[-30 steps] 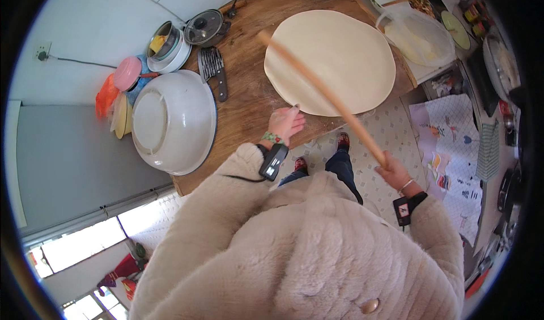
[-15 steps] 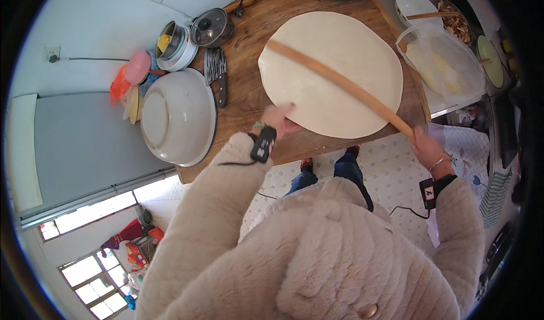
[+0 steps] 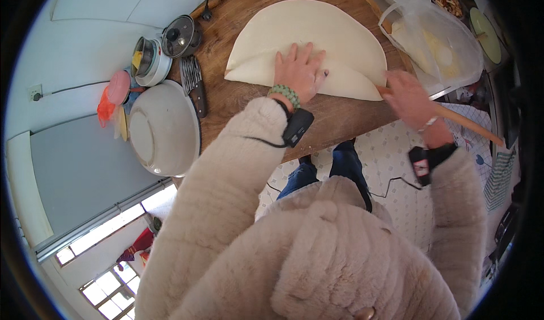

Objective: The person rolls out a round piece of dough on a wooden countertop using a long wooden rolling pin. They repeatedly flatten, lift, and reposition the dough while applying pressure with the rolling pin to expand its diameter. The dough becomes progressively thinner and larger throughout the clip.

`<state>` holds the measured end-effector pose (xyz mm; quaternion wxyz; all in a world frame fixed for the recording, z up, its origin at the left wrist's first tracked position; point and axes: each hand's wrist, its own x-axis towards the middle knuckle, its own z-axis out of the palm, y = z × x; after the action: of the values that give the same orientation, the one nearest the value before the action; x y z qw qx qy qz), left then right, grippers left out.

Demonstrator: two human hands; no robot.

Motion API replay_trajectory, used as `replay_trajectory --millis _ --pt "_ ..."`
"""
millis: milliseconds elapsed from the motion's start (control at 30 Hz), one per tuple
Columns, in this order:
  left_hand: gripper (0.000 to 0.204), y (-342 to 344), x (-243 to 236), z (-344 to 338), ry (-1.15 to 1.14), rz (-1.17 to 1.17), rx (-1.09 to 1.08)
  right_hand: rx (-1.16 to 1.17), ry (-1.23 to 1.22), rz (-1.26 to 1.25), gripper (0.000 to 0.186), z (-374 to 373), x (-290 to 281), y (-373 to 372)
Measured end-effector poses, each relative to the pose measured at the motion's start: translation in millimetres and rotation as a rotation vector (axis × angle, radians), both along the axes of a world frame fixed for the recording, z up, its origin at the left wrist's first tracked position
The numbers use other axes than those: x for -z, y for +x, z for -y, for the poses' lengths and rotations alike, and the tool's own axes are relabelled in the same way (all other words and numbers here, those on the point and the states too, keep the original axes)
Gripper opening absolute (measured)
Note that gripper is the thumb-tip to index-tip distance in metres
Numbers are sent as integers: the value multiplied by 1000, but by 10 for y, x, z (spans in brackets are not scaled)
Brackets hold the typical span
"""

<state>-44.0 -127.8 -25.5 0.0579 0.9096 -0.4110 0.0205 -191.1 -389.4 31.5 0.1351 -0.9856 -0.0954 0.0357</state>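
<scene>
Wooden counter (image 3: 238, 102) up top, tiled floor below it, clutter along the left edge. Change in the last second: the dough sheet (image 3: 317, 36) was lying flat and round with the long rolling pin (image 3: 467, 124) laid across it; now its near part is folded back on itself, so a doubled flap runs from 9 to 3 o'clock across the sheet's lower part. Left hand (image 3: 298, 70) is open, fingers spread, palm pressing flat on that flap, gripping nothing. Right hand (image 3: 411, 99) is closed round the pin at the sheet's 4 o'clock edge; the stick has swung off the sheet and now trails toward 4 o'clock over the floor. Reads as rolling paused, folding under way. Pale bowl (image 3: 164, 127) sits at 9 o'clock, knife (image 3: 195, 85) and small lidded pot (image 3: 180, 35) just beyond it, plastic-bagged bowl (image 3: 439, 42) at 2 o'clock.
</scene>
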Motion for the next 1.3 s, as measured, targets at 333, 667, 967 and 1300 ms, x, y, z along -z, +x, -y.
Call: replay_trajectory --millis 333,667,967,1300 --pt "72 -802 -319 -786 49 -205 111 102 112 99 70 -1664 461 -270" --pt "66 -172 -169 -456 -9 -84 132 141 199 51 57 -1477 531 484" --pt "66 -73 16 -570 -88 -22 243 215 32 99 68 -1706 575 538" --pt "73 -1244 -123 -1275 -172 -158 199 179 191 163 76 -2432 489 -629"
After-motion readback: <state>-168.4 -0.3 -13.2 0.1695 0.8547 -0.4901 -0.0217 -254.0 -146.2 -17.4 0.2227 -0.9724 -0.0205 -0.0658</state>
